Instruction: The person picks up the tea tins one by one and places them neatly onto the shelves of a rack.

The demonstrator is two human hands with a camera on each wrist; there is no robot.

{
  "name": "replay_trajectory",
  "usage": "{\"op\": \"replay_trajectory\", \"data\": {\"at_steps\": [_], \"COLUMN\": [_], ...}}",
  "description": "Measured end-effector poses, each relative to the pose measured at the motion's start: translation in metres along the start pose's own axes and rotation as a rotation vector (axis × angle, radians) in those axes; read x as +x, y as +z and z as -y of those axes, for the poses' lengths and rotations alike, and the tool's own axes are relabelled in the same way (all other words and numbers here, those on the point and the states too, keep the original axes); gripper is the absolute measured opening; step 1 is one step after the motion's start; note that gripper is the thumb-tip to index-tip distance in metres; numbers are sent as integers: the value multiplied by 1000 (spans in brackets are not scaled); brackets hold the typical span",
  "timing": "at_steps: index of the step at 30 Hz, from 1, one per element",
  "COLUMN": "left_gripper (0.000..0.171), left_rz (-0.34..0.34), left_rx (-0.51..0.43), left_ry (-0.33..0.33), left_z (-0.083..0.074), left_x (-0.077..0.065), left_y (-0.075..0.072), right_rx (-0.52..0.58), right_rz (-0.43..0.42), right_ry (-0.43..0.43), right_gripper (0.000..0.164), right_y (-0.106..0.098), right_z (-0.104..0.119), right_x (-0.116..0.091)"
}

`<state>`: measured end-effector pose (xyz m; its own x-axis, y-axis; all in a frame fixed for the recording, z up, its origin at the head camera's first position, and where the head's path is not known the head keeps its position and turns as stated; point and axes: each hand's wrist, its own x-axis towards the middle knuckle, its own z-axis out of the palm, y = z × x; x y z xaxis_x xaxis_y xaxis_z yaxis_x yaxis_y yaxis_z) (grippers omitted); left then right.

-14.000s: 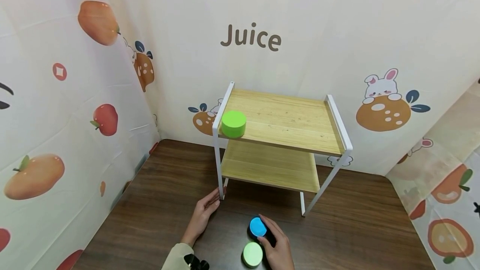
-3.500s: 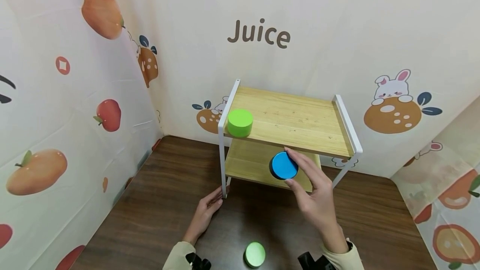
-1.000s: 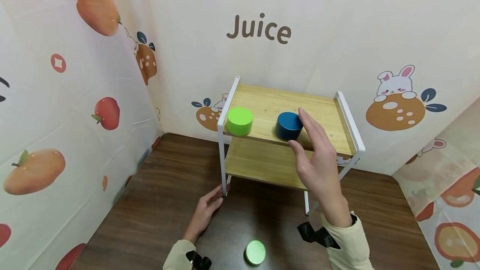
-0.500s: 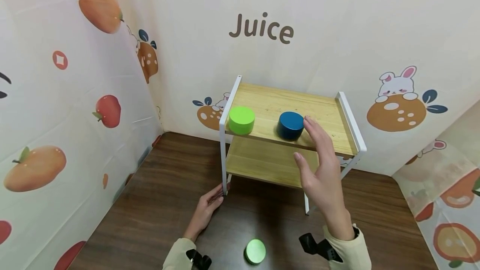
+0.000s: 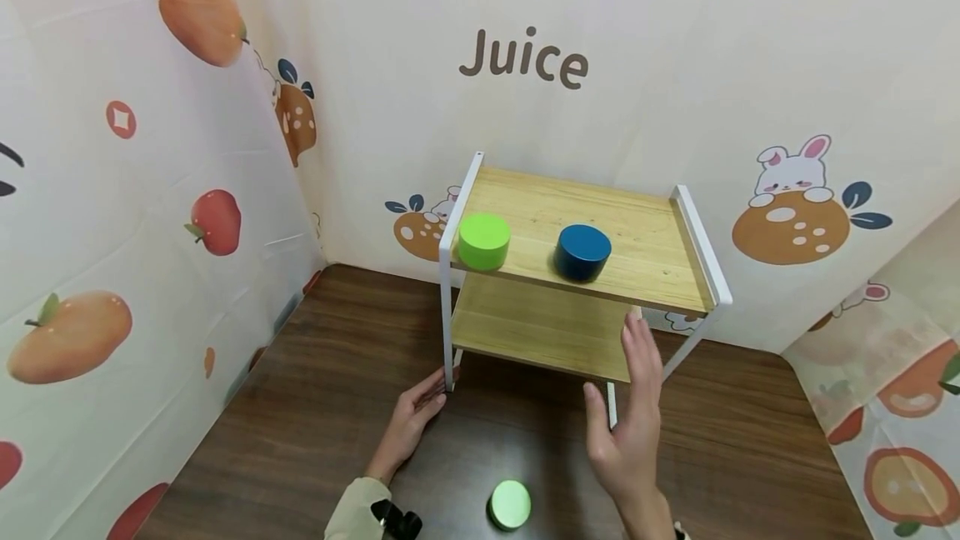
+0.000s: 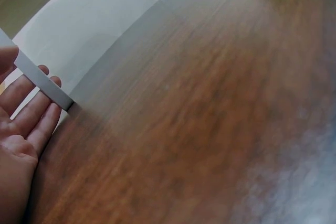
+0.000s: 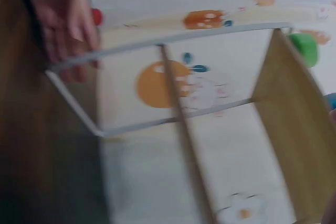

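A two-tier wooden shelf rack [image 5: 637,232] with white metal legs stands on the table. On its upper board, a short bright green cylinder [image 5: 483,242] sits at the left end, and a short dark blue cylinder [image 5: 582,252] stands near the front edge, to the right of the green one. My left hand [image 5: 408,423] holds the foot of the front left leg [image 6: 44,80], fingers behind it and thumb in front. My right hand [image 5: 630,432] is in front of the rack, fingers straight and holding nothing. A pale green cylinder [image 5: 510,505] stands on the table between my hands.
The dark brown wood-grain table [image 5: 322,373] carries the rack. White cloth walls [image 5: 360,90] with fruit and rabbit prints enclose the back and sides. The rack's lower board [image 5: 540,323] lies under the upper one.
My right hand carried the blue cylinder from the table onto the upper board, let go of it and drew back down toward me. The left hand has stayed at the rack's leg.
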<state>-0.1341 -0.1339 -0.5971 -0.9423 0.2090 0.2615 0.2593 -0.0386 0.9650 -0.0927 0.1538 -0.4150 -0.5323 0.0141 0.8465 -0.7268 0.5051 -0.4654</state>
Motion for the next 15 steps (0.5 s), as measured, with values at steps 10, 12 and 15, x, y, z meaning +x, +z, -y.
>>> {"op": "replay_trajectory", "data": {"at_steps": [10, 12, 15], "left_gripper": [49, 49, 50], "left_rz": [-41, -44, -41], "left_rx": [21, 27, 28], "left_ry": [-47, -47, -47], "left_z": [1, 1, 1], "left_x": [2, 2, 1], "left_y": [2, 3, 3], "right_rx": [116, 138, 208], "right_rz": [151, 172, 194], "right_ry": [255, 290, 332], "right_gripper": [83, 80, 77], "right_y": [10, 12, 15], "right_z": [-23, -27, -31], "right_x": [-99, -114, -132]}}
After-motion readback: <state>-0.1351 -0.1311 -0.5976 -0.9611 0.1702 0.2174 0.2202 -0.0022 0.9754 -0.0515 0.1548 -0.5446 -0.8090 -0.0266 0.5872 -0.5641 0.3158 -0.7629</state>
